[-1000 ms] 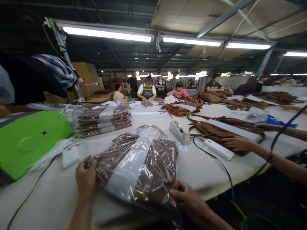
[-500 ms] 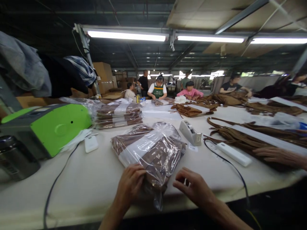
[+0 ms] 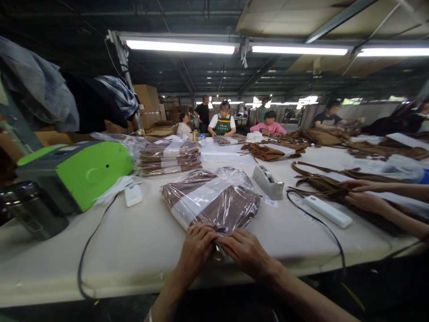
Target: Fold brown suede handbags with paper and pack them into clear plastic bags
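Observation:
A clear plastic bag [image 3: 231, 206] with a folded brown garment and a white paper band inside lies in front of me near the table's front edge. My left hand [image 3: 199, 243] is closed on the near end of the bag, fingers curled over the plastic. Close beside it, my right hand [image 3: 246, 250] also pinches that end, and a bit of gathered film shows between the two hands. The fingertips' undersides are hidden. Just beyond the bag's right side stands a grey tape dispenser [image 3: 268, 182].
Left are a green-and-grey machine [image 3: 94, 174], a dark thermos [image 3: 33, 212] and a white device [image 3: 133, 195]. Bagged garments [image 3: 169, 158] are stacked behind. To the right lie a white power strip [image 3: 328, 211] and brown garments [image 3: 321, 185], touched by a co-worker's hands [image 3: 365, 197].
Both hands have come together at the bag's near end, and my right hand, apart from the bag before, now grips it. The co-worker's hands at right have moved farther over the brown garments.

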Available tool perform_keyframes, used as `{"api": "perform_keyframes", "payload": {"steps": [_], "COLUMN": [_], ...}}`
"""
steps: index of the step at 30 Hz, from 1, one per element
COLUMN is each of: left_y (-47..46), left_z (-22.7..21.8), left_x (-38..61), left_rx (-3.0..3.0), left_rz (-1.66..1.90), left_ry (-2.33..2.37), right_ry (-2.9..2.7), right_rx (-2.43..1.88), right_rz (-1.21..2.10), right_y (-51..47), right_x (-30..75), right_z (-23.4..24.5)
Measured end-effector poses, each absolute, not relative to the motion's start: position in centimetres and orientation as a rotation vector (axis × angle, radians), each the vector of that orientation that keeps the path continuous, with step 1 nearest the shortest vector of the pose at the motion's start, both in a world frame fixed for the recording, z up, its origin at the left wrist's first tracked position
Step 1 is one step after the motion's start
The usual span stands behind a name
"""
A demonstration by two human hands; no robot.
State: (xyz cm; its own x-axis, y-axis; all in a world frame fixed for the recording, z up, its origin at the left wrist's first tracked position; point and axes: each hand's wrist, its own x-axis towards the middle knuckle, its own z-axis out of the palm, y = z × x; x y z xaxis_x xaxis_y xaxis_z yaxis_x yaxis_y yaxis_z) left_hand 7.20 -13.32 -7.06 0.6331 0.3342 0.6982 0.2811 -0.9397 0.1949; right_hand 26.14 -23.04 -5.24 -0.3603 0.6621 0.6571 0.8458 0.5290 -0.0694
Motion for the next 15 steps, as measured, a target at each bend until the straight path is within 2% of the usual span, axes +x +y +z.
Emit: {"api": "perform_keyframes", "payload": {"steps": [6,11,15], "left_y": [-16.1,-17.8,-17.4], "left_z": [-8.6,-9.8,-10.4], "left_x": [6.2,5.9,6.8], "left_rx": [2.68,2.811,2.861], "left_rz": [1.567,1.463,1.462], "left_ry": [0.756,0.667,0.726], "right_ry": [-1.845,-1.845,-1.763], "right_rx": [-1.329,-1.423,-1.463], "right_rz": [-0.081,0.164,0.172], "right_y": [-23.1,-22.5,-22.1], "right_x": [26.3,27.4,27.0], "right_z": [-7.3,-6.0,-6.1]}}
